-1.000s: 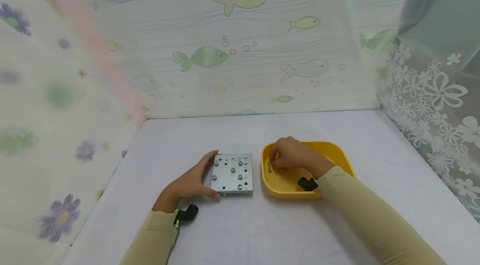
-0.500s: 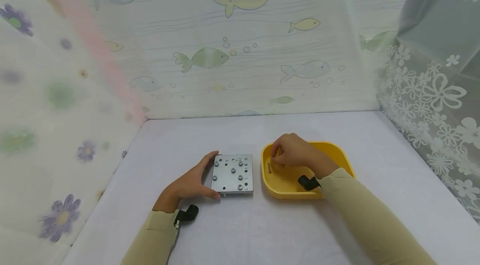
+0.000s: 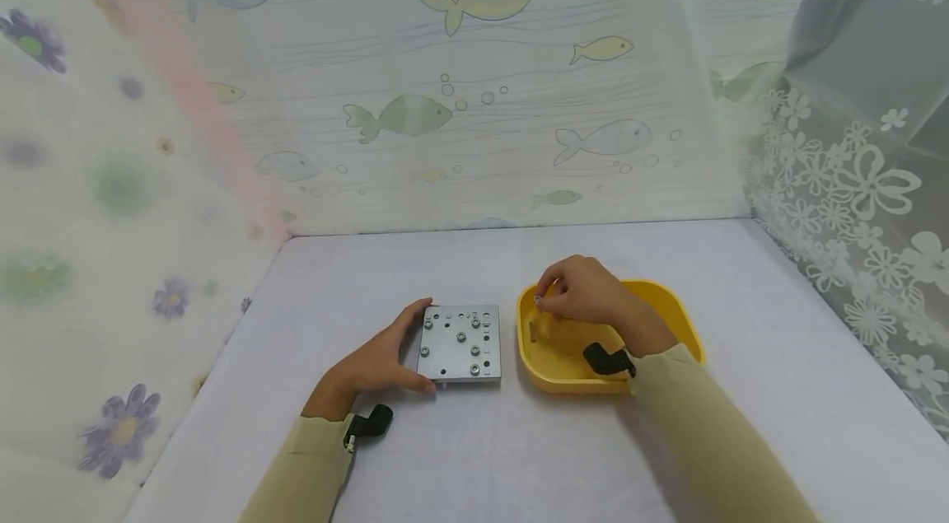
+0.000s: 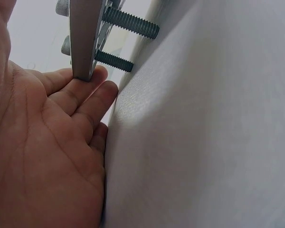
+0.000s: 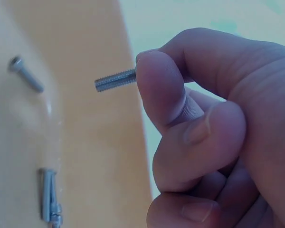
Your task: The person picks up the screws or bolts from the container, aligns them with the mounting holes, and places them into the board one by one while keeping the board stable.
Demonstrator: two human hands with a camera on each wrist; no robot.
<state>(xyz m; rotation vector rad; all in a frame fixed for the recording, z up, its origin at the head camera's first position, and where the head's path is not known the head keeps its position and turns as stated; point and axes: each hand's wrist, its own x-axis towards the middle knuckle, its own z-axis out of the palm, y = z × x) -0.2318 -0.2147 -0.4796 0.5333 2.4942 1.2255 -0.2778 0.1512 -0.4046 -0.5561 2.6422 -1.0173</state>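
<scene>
My left hand (image 3: pixel 371 358) grips a square metal plate (image 3: pixel 448 348) by its left side, thumb at the near corner and forefinger at the far one. Several socket head bolts (image 3: pixel 461 337) stand in its holes. In the left wrist view, threaded bolt shanks (image 4: pixel 132 23) stick out beneath the plate (image 4: pixel 85 38), and fingers (image 4: pixel 92 102) touch its lower edge. My right hand (image 3: pixel 586 292) is over the left part of a yellow tray (image 3: pixel 586 385), thumb and forefinger pinching a bolt (image 5: pixel 115 80). Its threaded end points out from the fingertips; its head is hidden in the right wrist view.
Loose bolts lie in the tray: one bolt (image 5: pixel 26 75) on its own and a small cluster of bolts (image 5: pixel 48 197). Black wrist cameras (image 3: pixel 371 422) sit on both wrists. A white cloth (image 3: pixel 460 457) covers the table, with patterned curtains (image 3: pixel 504 161) behind and beside it.
My right hand has risen from the tray floor with the bolt between its fingertips. The left hand and the plate have stayed in place.
</scene>
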